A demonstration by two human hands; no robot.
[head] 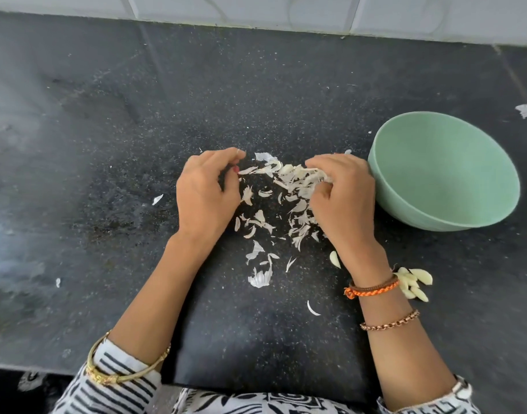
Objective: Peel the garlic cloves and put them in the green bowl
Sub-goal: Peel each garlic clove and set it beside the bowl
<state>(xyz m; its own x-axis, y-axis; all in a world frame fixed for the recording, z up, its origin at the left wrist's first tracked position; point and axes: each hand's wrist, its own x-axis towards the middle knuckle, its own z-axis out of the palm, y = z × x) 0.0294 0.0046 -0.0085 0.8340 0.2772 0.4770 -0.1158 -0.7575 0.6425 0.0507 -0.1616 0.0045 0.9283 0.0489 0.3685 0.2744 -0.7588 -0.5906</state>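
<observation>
Right hand (343, 201) clutches garlic skins (304, 179); left hand (207, 192) curled, empty; peeled cloves (414, 283) beside right wrist.

A big black table (107, 121) with tiny white specks fills the view. Behind it runs a wall of pale tiles (286, 10). Soft light makes a shiny patch on the table's left side.

The table (136, 115) is a dark, speckled stone slab running to a white tiled wall at the far side. On it lie scattered papery garlic skins (289, 189) at the centre, a green bowl (444, 171) to the right, and peeled garlic cloves (414, 282) at the near right.
</observation>
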